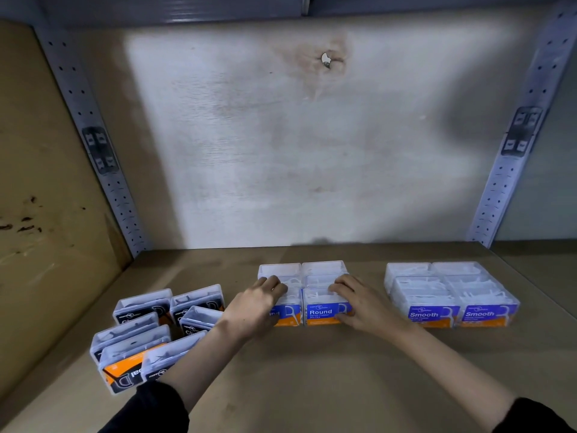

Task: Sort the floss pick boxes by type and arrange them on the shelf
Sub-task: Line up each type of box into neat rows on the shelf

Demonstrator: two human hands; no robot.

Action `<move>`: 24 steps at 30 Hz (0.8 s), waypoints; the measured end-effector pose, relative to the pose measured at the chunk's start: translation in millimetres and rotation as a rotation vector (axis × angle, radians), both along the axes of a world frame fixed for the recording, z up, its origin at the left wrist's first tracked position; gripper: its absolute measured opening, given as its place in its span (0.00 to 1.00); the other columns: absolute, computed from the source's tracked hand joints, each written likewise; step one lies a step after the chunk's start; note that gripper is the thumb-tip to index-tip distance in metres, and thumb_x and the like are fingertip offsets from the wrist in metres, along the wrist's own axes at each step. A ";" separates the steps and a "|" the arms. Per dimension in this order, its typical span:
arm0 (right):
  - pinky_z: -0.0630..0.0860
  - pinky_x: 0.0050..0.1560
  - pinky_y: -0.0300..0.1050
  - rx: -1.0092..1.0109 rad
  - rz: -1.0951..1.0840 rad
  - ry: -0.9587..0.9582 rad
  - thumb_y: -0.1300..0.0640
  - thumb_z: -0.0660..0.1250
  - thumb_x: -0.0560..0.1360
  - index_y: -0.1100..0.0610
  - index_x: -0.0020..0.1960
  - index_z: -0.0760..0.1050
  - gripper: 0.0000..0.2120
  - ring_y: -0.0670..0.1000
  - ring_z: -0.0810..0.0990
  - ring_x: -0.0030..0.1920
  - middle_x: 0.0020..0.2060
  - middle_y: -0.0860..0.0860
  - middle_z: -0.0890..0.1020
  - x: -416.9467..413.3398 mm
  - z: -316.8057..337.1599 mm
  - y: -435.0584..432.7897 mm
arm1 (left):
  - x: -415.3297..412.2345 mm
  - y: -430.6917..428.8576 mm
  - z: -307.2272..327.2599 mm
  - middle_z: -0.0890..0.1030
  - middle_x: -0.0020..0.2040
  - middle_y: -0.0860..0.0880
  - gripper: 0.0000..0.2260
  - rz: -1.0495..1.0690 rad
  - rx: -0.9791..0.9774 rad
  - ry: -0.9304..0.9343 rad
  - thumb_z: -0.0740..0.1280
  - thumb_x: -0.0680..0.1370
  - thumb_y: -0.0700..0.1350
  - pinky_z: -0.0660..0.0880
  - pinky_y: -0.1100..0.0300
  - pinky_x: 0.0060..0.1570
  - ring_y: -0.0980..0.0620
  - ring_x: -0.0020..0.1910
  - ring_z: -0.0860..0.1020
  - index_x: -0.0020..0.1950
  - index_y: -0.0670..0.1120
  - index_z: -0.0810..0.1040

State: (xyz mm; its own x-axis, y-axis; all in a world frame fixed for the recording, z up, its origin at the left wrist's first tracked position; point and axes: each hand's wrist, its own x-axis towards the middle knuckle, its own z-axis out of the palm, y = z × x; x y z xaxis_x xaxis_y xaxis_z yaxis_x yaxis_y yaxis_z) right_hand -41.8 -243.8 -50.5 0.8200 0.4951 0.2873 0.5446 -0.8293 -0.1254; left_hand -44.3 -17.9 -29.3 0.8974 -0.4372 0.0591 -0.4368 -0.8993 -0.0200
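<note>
- Round boxes sit mid-shelf in two touching columns.
- Near-left one is gripped by the left hand and near-right one by the right hand, fingers curled over the tops.
- Smooth boxes form a tidy block at right.
- Black-labelled boxes lie jumbled at left.

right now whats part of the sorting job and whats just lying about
Job: clear plastic blue-and-orange Round boxes, held by left hand and right hand; matching Smooth boxes; jumbled black-label clear boxes; brown shelf board.
Not job: grey perforated metal uprights; stained white back panel.

Left hand, right hand, fingers curled
</note>
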 end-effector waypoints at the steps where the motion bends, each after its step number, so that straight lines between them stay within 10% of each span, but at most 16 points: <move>1: 0.72 0.60 0.40 -0.023 -0.024 0.035 0.52 0.69 0.71 0.58 0.64 0.70 0.24 0.51 0.73 0.63 0.61 0.52 0.73 0.2 3.9 -2.2 | 0.9 0.7 0.6 0.67 0.69 0.49 0.22 -0.003 -0.007 -0.002 0.64 0.77 0.47 0.73 0.54 0.58 0.50 0.67 0.67 0.70 0.47 0.64; 5: 0.60 0.62 0.34 -0.083 -0.070 0.140 0.50 0.67 0.73 0.57 0.70 0.62 0.29 0.48 0.64 0.68 0.67 0.51 0.65 3.1 18.1 -7.1 | 5.7 -0.1 5.8 0.63 0.71 0.49 0.30 -0.019 -0.002 0.003 0.66 0.75 0.51 0.67 0.58 0.64 0.51 0.70 0.64 0.73 0.46 0.59; 24: 0.66 0.64 0.42 -0.192 -0.068 0.181 0.48 0.66 0.73 0.57 0.70 0.60 0.30 0.50 0.65 0.67 0.67 0.53 0.64 8.7 19.7 2.6 | 11.6 1.9 6.2 0.63 0.71 0.47 0.33 -0.012 0.069 0.024 0.69 0.73 0.52 0.69 0.56 0.63 0.49 0.69 0.65 0.73 0.44 0.59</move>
State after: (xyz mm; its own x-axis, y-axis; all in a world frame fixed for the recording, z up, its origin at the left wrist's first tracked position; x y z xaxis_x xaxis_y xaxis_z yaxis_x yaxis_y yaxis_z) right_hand -33.1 -241.2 -30.8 0.8826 0.4685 0.0390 0.4700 -0.8811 -0.0521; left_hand -32.7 -16.0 -23.0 0.8931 -0.4498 0.0072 -0.4482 -0.8911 -0.0712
